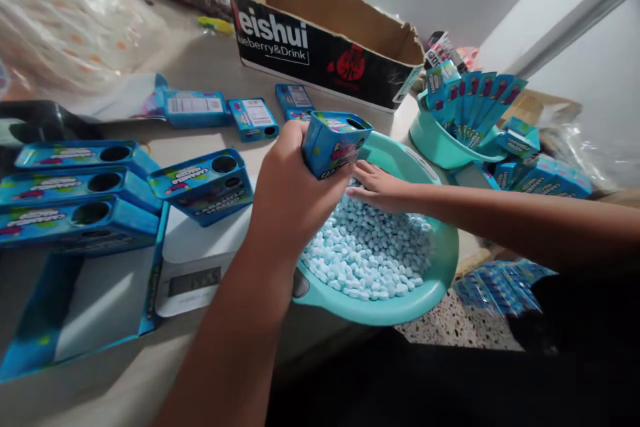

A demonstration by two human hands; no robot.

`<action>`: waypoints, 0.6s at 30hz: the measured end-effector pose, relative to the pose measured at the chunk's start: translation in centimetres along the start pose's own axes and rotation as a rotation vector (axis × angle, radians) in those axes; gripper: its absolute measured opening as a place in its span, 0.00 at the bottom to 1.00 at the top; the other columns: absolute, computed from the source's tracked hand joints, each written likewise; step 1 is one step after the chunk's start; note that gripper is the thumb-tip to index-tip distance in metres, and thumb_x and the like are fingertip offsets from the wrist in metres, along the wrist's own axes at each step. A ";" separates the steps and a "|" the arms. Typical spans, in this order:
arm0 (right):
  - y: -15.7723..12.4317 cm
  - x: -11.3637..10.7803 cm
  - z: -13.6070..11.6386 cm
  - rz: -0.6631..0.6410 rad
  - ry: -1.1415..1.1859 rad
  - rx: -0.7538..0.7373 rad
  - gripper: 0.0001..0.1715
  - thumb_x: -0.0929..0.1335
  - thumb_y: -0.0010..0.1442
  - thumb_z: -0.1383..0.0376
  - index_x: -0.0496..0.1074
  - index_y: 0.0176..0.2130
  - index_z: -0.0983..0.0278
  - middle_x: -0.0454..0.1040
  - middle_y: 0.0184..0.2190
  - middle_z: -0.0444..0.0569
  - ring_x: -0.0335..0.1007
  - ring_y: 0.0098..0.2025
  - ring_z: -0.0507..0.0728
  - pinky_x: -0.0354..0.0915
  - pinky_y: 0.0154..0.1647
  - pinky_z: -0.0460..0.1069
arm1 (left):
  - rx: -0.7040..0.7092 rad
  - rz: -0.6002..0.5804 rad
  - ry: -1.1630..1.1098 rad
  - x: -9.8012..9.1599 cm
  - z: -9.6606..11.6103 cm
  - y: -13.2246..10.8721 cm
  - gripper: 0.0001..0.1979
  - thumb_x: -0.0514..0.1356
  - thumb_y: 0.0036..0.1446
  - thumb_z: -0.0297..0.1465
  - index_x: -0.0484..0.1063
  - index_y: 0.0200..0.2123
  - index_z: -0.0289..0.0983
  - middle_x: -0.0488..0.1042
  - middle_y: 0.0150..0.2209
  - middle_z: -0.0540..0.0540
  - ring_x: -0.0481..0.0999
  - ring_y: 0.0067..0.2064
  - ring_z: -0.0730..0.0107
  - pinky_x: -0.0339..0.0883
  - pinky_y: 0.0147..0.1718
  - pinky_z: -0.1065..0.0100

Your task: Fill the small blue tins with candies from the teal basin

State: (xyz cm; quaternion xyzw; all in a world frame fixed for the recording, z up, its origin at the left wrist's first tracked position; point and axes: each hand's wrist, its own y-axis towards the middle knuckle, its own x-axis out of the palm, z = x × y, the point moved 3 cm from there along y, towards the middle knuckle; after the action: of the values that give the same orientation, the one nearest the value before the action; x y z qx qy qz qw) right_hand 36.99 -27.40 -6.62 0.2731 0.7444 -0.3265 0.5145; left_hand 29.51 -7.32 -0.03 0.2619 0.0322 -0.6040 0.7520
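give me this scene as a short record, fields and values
left hand: gripping a small blue printed box
right hand: over small pale-blue pieces
main container: round turquoise plastic basin holding those pieces
scale: flat white digital scale bearing another blue box
back: open black-and-brown cardboard carton
right side: smaller turquoise basin holding fanned blue printed strips

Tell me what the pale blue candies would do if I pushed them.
The pale blue candies would probably slide apart, since they lie loose. Each is likely light, being small. The teal basin, with raised sides, should contain most.
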 end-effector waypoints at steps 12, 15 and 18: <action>-4.1 0.5 -6.2 -0.010 1.118 0.268 0.31 0.62 0.64 0.42 0.76 0.52 0.60 0.75 0.55 0.50 0.66 0.61 0.62 0.52 0.70 0.61 | -0.048 -0.219 -0.121 1.3 -1.8 1.2 0.16 0.69 0.46 0.30 0.71 0.39 0.37 0.76 0.35 0.48 0.74 0.39 0.62 0.67 0.38 0.65; -4.3 1.4 -7.6 -0.027 1.437 0.634 0.28 0.63 0.63 0.45 0.77 0.49 0.60 0.80 0.46 0.52 0.75 0.51 0.62 0.62 0.64 0.62 | -0.077 -0.239 -0.057 1.3 -1.6 1.3 0.14 0.68 0.47 0.30 0.72 0.38 0.38 0.76 0.35 0.48 0.74 0.39 0.61 0.68 0.38 0.65; -4.0 2.0 -8.4 -0.056 1.557 0.931 0.28 0.64 0.62 0.45 0.76 0.48 0.61 0.81 0.39 0.53 0.78 0.42 0.63 0.67 0.59 0.63 | -0.115 -0.287 0.023 1.6 -1.7 1.3 0.14 0.66 0.48 0.28 0.71 0.40 0.40 0.76 0.36 0.48 0.75 0.39 0.59 0.68 0.39 0.63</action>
State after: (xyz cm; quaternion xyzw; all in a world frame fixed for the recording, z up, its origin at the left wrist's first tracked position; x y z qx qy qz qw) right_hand 28.46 -23.38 -5.53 0.5788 0.6808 -0.3298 -0.3046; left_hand 31.57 -7.80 -1.60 0.2182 0.1125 -0.6994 0.6712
